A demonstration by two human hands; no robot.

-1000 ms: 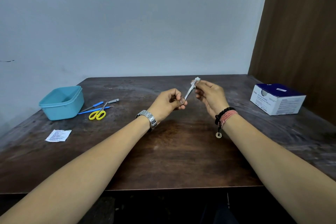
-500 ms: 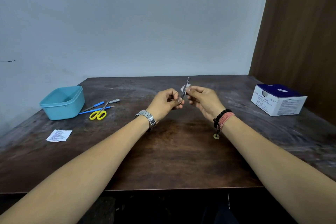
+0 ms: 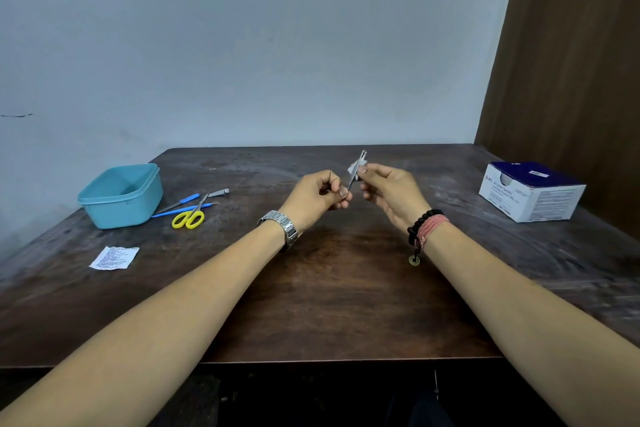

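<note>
1. Thing in hand: a slim silver metal instrument (image 3: 350, 181), held in the air above the far middle of the dark wooden table (image 3: 329, 288). It is tilted, with the tip up and away. Its exact type is too small to tell (a file or tweezers, perhaps).
2. A small white swab pad (image 3: 353, 168) sits against the instrument's upper part, just below the tip.
3. The left hand (image 3: 315, 194) has its fingers curled, with thumb and forefinger pinching the instrument's lower end. The right hand (image 3: 391, 191) pinches the pad onto the metal between thumb and forefinger, and its other fingers are loosely curled.
4. Step in hand, as I read it: wiping the instrument clean, with the pad near the tip end.
5. The next move calls for a steady left-hand pinch while the right draws the pad along the shaft. The pressure should be light enough that the pad does not slip off the tip.
6. On the left side of the table:
   - a teal square plastic tub (image 3: 124, 215)
   - yellow-handled scissors (image 3: 188, 217) just beside the tub
   - two blue-handled tools (image 3: 183, 201)
   - a small metal clipper (image 3: 219, 192)
   - a torn white printed sachet (image 3: 114, 256), nearer the front edge
7. On the right side, well apart from the hands, stands a white-and-navy cardboard box (image 3: 530, 194).
</note>
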